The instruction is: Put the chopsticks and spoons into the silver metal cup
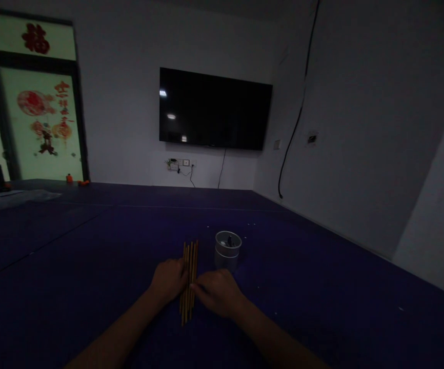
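Where the purple surface (137, 225) reaches the far left, a crumpled clear sheet (18, 197) lies on it, near a glazed door (39, 123) with red decorations. Two small orange objects (83, 183) sit just to the right of the sheet, by the wall. Nearer the person, the left hand (170, 278) is curled against the left side of a bundle of thin yellowish sticks (187, 302), its fingers mostly hidden, so I cannot tell how tightly it closes. The sticks lie between the two hands, side by side, pointing away from the person, their ends uneven. A dark television (214, 110) hangs on the wall beyond. The right hand (218, 292) touches the sticks from the right with its thumb; how far its other fingers close is unclear. Just beyond it stands an upright metal cup (227, 252) with small, indistinct items inside. Farther right, a black cable (293, 134) runs down the wall.
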Action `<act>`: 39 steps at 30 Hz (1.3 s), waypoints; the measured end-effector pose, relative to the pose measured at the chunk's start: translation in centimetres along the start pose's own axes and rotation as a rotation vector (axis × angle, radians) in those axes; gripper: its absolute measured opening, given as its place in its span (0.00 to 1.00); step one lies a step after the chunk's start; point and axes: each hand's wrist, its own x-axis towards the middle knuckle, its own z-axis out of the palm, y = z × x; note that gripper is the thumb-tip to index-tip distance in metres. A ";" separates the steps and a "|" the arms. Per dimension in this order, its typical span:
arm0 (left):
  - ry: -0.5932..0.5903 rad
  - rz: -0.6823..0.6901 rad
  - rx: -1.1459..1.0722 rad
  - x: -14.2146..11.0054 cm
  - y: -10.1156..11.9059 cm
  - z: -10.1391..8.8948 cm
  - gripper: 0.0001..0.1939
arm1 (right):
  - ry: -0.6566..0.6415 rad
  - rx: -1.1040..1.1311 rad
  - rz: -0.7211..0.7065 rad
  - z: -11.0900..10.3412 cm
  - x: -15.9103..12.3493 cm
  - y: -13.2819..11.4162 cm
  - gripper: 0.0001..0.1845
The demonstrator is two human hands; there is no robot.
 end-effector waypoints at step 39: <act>-0.018 -0.004 -0.003 -0.1 0.1 -0.1 0.17 | -0.045 -0.019 0.032 -0.6 0.2 0.1 0.17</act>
